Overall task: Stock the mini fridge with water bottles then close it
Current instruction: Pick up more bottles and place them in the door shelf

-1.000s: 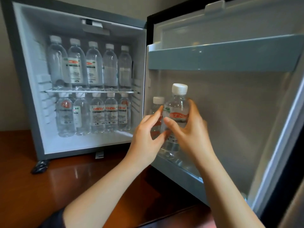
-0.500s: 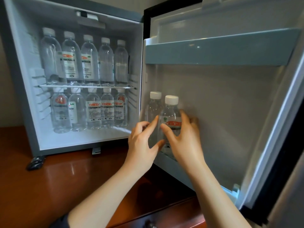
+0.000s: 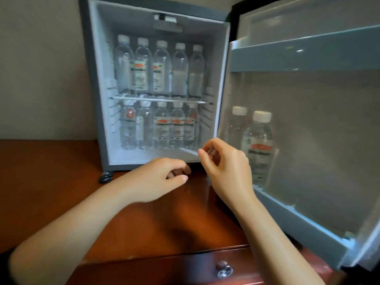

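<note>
On the wooden desk (image 3: 51, 182), the mini fridge (image 3: 96, 79) stood with its door (image 3: 329, 130) swung wide to the right. A wire shelf (image 3: 160, 99) split the cabinet.

- The upper row of bottles (image 3: 160, 68), five of them, stood upright on the wire shelf.
- The lower row of bottles (image 3: 161, 128), also five, stood upright on the fridge floor below.
- The lower door shelf (image 3: 298, 221) carried two more at its hinge end, upright and just beside each other. The near bottle (image 3: 260, 145) showed a red-and-white label. The far bottle (image 3: 236, 128) sat partly behind it.

The left hand (image 3: 156, 182) hovered over the desk in front of the fridge's bottom edge. Its fingers (image 3: 178, 171) were loosely curled and grasped nothing.

The right hand (image 3: 228, 167) hung in front of the near bottle's lower part. Its fingers (image 3: 207, 147) were turned away from the bottle and loosely curled, with the thumb tip close to the forefinger and nothing between them. Whether the back of the hand brushed the bottle could not be told.

A metal knob (image 3: 224, 268) showed on the drawer front at the desk's near edge.
</note>
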Tool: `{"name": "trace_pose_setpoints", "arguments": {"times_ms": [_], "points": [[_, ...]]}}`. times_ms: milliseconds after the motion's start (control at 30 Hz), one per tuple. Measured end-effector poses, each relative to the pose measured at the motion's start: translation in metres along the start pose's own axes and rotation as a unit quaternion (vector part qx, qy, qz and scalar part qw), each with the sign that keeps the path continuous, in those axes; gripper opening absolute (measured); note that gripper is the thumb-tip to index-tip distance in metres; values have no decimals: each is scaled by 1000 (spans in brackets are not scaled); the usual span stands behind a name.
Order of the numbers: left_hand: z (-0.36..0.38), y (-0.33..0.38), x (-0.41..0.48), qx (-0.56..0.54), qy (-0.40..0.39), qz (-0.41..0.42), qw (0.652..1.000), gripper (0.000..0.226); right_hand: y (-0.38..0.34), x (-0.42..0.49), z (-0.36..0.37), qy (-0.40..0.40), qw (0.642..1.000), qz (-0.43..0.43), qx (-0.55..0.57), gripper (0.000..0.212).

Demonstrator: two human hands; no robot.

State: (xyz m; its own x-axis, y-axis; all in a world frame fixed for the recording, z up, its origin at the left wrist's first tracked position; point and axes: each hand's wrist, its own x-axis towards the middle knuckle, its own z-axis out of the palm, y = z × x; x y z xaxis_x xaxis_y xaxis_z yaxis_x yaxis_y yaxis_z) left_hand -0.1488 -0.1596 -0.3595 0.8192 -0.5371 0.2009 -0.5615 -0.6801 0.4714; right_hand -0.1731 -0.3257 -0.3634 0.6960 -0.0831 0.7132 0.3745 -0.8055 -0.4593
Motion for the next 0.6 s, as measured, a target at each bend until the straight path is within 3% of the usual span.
{"name": "trace_pose_setpoints", "arguments": {"times_ms": [300,467,600], "points": [[-43,-87,-126,77,-12,-223,972,28,-87,-22,112,-240,962,-80,106,10],[-59,-128,-214,73,15,-341,937,31,-156,-51,173,-333,912,-157,181,10],[-67,-152,-289,66,31,-407,911,32,-215,-83,209,-413,847,-215,255,8]]}}
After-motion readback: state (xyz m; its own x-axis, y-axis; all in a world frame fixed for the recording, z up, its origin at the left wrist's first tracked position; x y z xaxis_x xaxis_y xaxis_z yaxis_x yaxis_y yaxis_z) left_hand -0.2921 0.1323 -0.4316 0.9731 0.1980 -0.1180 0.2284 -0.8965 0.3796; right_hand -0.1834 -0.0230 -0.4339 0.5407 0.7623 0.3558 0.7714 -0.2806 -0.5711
